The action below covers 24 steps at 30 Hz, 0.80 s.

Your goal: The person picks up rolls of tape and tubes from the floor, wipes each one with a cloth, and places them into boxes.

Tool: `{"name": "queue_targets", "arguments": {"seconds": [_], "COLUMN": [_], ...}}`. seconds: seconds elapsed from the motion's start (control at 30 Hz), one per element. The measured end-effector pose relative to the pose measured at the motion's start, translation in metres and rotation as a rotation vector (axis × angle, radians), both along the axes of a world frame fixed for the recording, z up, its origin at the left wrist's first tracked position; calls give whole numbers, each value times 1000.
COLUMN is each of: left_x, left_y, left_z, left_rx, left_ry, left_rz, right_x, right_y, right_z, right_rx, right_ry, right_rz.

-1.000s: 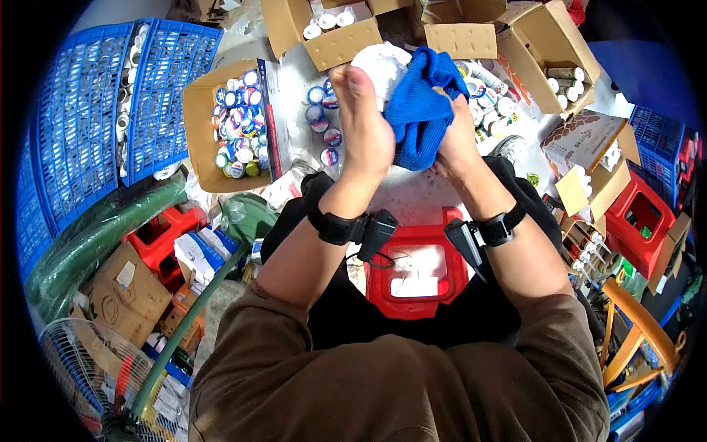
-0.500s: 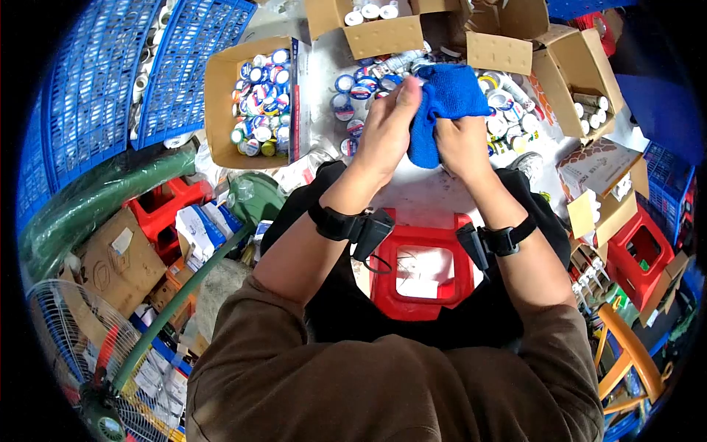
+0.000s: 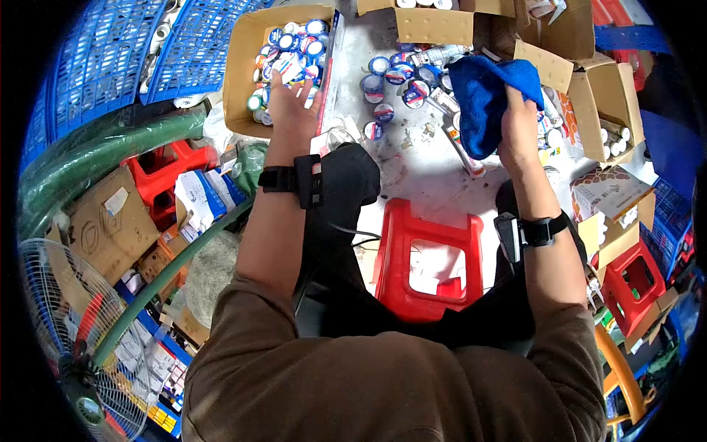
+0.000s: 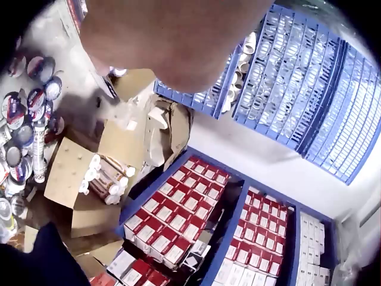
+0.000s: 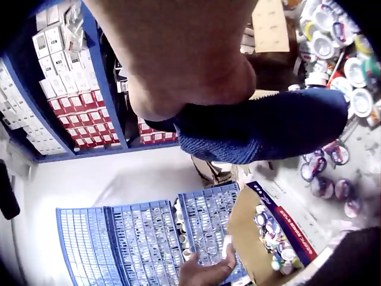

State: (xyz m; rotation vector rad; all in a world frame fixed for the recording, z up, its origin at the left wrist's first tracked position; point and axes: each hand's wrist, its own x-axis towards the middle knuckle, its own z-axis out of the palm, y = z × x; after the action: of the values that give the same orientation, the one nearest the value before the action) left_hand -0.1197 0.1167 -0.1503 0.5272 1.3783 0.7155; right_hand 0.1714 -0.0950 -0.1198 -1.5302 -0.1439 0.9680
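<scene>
My left hand is over the cardboard box of small labelled tubs. Between its thumb and fingertips is a white labelled container, whose white part also shows in the right wrist view. On the right, my right hand grips a bunched blue knitted cloth, its fingers largely hidden by the fabric. The cloth hangs above the pale floor beside loose blue-and-white tubs. In the left wrist view, the hand's underside covers the top and hides its fingertips.
A red stool stands between the knees. Open cartons with white-capped bottles line the far side. Blue crates stand at the far left, beside a green wrapped roll. A wire fan is at near left.
My hands have parted. The left has moved from the cloth to over the box at left; the right has carried the cloth rightward. The head view has shifted.
</scene>
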Motion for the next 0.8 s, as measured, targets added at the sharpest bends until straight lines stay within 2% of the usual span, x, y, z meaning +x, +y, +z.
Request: {"name": "queue_targets", "arguments": {"seconds": [0.03,0.07,0.13,0.23,0.3,0.37,0.43,0.5,0.53,0.57,0.63,0.67,0.73,0.8], "left_x": [-39,-26,29,48,51,50,42,36,23,29,32,32,28,32], "left_y": [16,4,-34,-43,-53,-65,-83,-98,-100,-98,-103,-104,-102,-109], "left_z": [-54,-34,30,26,12,-12,-64,-108,-158,-154,-179,-194,-229,-244], "left_rx": [37,35,-20,-95,-62,30,41,21,59,105,68,70,-84,-59], "left_ry": [-64,-63,-9,65,126,399,516,618,750,885,1078,1065,1202,1231], "left_rz": [-248,-248,-124,-208,-247,-569,-602,-776,-869,-1067,-1167,-1175,-1167,-1147], "right_x": [-4,-4,-6,1,4,8,16,24,25,29,34,34,34,40], "right_y": [5,8,14,11,8,8,5,3,2,0,-6,-6,-5,-8], "right_z": [13,18,34,35,42,51,59,54,57,58,55,60,65,65], "right_rx": [39,44,73,92,89,96,108,155,184,214,253,251,220,222], "right_ry": [74,182,329,342,380,415,523,550,602,650,656,656,630,603], "right_rz": [-33,-81,-173,-242,-259,-275,-258,-291,-286,-279,-277,-278,-288,-307]}}
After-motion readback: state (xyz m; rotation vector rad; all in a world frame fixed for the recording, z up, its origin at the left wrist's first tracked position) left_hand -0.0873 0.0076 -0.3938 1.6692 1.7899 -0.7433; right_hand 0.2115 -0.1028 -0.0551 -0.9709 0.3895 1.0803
